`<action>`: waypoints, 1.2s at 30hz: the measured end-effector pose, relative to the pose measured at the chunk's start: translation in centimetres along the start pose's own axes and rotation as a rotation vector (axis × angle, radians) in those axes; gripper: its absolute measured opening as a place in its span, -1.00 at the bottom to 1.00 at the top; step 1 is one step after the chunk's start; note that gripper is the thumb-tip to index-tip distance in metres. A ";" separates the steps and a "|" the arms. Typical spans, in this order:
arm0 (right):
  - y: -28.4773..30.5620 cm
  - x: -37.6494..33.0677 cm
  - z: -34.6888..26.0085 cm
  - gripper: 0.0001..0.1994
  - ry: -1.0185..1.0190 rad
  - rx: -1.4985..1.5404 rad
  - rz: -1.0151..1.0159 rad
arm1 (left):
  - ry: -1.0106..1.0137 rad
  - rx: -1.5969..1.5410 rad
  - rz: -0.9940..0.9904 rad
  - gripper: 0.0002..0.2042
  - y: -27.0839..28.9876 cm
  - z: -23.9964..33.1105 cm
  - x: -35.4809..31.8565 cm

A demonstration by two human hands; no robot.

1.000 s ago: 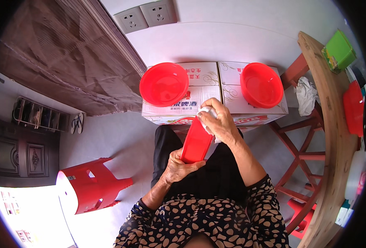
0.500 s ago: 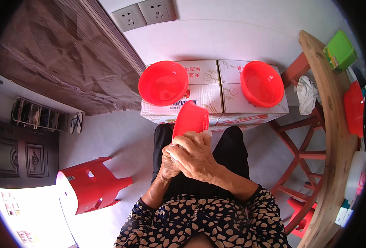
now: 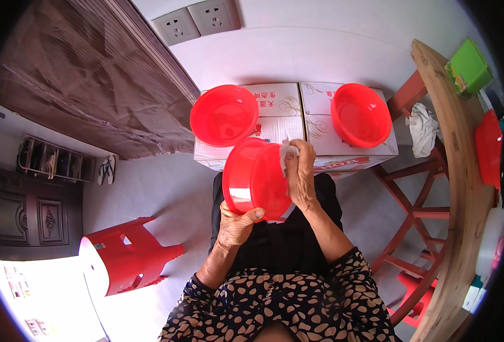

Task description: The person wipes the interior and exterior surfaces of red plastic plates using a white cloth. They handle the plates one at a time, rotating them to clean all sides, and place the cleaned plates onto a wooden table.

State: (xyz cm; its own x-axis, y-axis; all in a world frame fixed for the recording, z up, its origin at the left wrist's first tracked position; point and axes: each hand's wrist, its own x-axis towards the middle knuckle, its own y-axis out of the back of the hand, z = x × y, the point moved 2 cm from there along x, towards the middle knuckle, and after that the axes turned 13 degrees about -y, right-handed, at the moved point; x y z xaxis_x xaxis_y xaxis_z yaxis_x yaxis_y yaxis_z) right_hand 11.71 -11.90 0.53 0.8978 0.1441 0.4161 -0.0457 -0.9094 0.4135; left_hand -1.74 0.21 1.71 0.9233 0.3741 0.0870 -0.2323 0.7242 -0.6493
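Note:
A round red plastic basin (image 3: 239, 179) is held tilted on its side above my lap. My left hand (image 3: 235, 225) grips its lower edge, with the thumb laid over the rim and the fingers mostly hidden behind. At the basin's right edge, my right hand (image 3: 300, 174) is closed on a crumpled white tissue (image 3: 288, 155), pressed against the rim. Two more red basins stand on the cardboard boxes ahead: one at the left (image 3: 224, 115), just beyond the held one, the other at the right (image 3: 360, 115).
White printed cardboard boxes (image 3: 280, 128) stand against the wall. A red plastic stool (image 3: 129, 256) lies on its side at the left. On the right is a wooden table (image 3: 457, 171) with a green box (image 3: 469, 67), another red basin (image 3: 488, 149) and a white cloth (image 3: 423, 130) hanging by it.
The held basin has turned so its round face shows more. My right hand has moved away from my left, up and right to the rim, with the tissue.

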 end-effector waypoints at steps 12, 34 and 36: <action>1.8 -4.9 -5.7 -0.69 0.076 0.267 -0.204 | 0.026 -0.002 0.026 -0.42 -0.1 -0.3 0.2; 5.1 2.5 -7.8 -0.87 0.168 0.171 -0.526 | 0.078 0.519 -0.258 -0.76 -2.1 1.5 -0.9; 5.4 3.3 -6.5 -0.87 0.063 0.214 -0.625 | 0.083 0.528 -0.304 -0.76 -1.8 1.4 -1.1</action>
State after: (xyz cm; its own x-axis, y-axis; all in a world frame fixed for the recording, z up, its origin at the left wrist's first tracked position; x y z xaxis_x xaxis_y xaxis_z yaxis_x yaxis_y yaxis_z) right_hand 11.59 -13.79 9.35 0.6999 0.6859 0.1992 0.5688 -0.7039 0.4253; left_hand -2.74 -0.67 3.86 0.9878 0.0753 0.1366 -0.0558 0.9884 -0.1412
